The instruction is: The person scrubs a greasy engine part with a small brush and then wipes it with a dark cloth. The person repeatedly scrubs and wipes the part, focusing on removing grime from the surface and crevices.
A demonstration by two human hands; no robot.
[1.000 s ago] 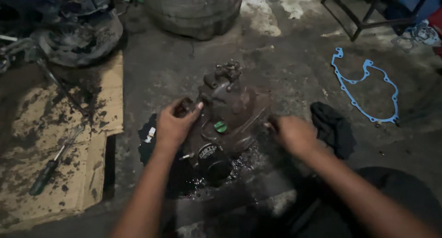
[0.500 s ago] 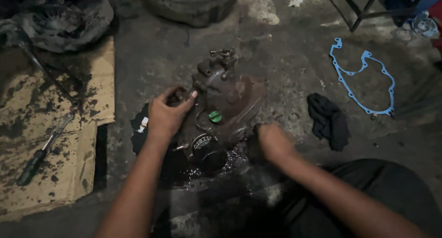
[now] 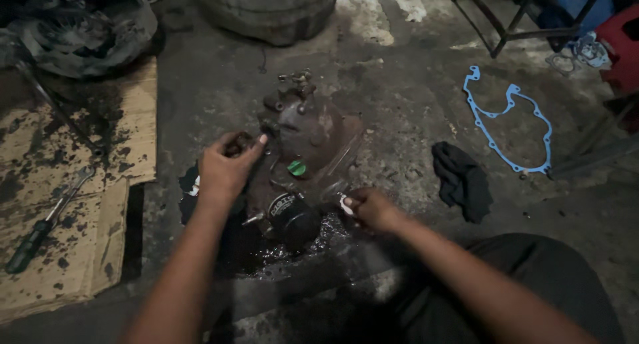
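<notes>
Your left hand rests on the upper left side of the engine case, fingers curled over a dark lug there with the thumb stretched toward the casting; whether it grips a loose part or only the case itself you cannot tell. Your right hand is closed loosely at the near right edge of the case, pinching something small and pale between thumb and fingertips. The case sits on the concrete floor in the middle of the scene, with a black oil filter on its near side and a small green cap above that. Judge it heavy, rigid cast metal, and greasy: the dark wet pool around its near edge suggests oil, so bare fingers will likely slip on smooth faces. Take hold on lugs, bosses or the flange rim, not on the filter. To the left lies stained cardboard carrying a screwdriver with a dark green handle; to the right a black rag lies near, and a blue gasket well apart beyond it. The far side is crowded by a tyre, so the freest room for moving lies to the right, between case and rag.
</notes>
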